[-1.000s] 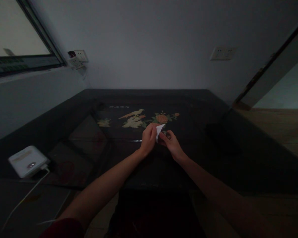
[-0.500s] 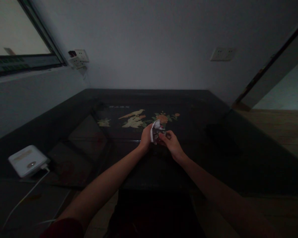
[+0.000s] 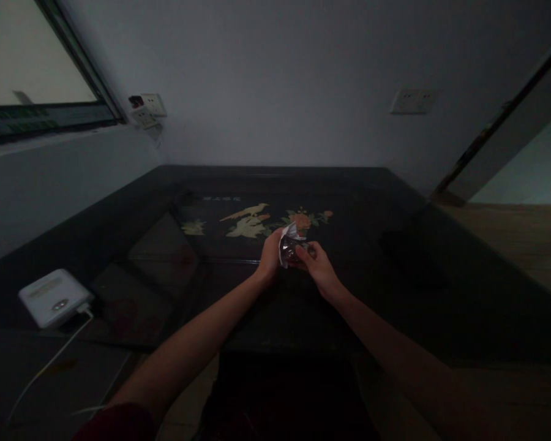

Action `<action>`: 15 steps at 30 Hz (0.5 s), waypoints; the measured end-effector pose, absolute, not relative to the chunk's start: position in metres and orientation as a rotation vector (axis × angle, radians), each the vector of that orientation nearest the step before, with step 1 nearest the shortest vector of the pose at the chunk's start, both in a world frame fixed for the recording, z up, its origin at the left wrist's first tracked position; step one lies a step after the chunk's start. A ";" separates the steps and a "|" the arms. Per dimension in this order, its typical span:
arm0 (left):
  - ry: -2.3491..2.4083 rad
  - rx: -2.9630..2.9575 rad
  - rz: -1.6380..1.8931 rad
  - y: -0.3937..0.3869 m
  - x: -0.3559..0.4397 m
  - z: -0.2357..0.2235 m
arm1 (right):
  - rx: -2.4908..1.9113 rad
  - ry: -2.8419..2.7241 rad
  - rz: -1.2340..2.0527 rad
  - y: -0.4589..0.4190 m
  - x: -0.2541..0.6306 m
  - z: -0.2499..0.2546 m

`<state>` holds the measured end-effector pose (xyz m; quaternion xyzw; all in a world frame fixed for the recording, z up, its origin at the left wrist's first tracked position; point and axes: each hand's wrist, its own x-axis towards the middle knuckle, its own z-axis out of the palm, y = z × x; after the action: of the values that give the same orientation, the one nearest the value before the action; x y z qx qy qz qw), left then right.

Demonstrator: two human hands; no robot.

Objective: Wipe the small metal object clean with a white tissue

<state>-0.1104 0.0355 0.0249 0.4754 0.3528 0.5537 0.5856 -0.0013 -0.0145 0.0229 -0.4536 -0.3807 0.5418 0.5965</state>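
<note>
Between my hands, above the dark table (image 3: 275, 312), is a small crumpled packet (image 3: 290, 231) with a white outside and a dark, shiny part facing me. My left hand (image 3: 270, 254) is closed around its left side, with most of the fingers hidden behind it. From the right, my right hand (image 3: 318, 264) pinches the dark shiny part, the thumb lying on its face. The dim light hides what the shiny part is, so I cannot tell its exact kind.
A white box-shaped device (image 3: 55, 298) with a white cable (image 3: 50, 364) sits at the table's left. A dark flat object (image 3: 413, 260) lies on the right. Wall sockets (image 3: 413, 101) are on the wall behind, and a bird-and-flower picture (image 3: 248, 222) decorates the tabletop.
My right thumb and fingers have shifted slightly on the packet, and its shiny part catches more light. Both hands keep their hold in nearly the same place.
</note>
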 end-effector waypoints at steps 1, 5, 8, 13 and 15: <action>0.851 1.197 1.313 0.034 -0.112 0.026 | -1.055 -0.879 1.260 -0.014 -0.001 0.022; 0.926 1.488 1.375 0.025 -0.116 0.029 | -1.091 -0.869 1.236 -0.014 -0.001 0.020; 0.924 1.721 1.361 0.022 -0.117 0.030 | -1.142 -0.886 1.187 -0.013 -0.001 0.018; 0.932 1.926 1.294 0.027 -0.120 0.030 | -1.142 -0.878 1.188 -0.011 0.000 0.014; 0.935 1.890 1.264 0.030 -0.120 0.030 | -1.153 -0.871 1.180 -0.010 0.000 0.012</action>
<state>-0.1200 0.0304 0.0299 0.7243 0.3584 0.4845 0.3348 0.0004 -0.0101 0.0120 -0.4963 -0.3749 0.5083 0.5956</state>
